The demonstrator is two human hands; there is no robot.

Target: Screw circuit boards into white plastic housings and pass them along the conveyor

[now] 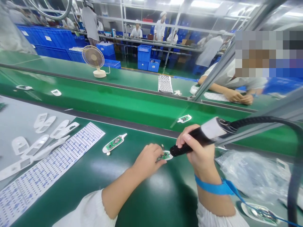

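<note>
My right hand [197,148] is wrapped round a black electric screwdriver [189,143], tilted so its tip points down and left. The tip meets the right end of a white plastic casing with a green circuit board [167,155] in it. On that casing's left end, my left hand [149,159] closes its thumb and fingers, hiding part of it. A second white casing with a green board [115,143] lies to the left on the green table [139,201], a small round part at its lower edge. A blue wrist strap [213,186] circles my right wrist.
Several white casing shells [35,146] and a printed sticker sheet [44,170] lie at left. Another board casing [184,119] sits on the green belt [132,104]. Plastic bags [253,173] and a dark cable [294,157] are at right. Across the belt, a person's hands [238,96] rest together.
</note>
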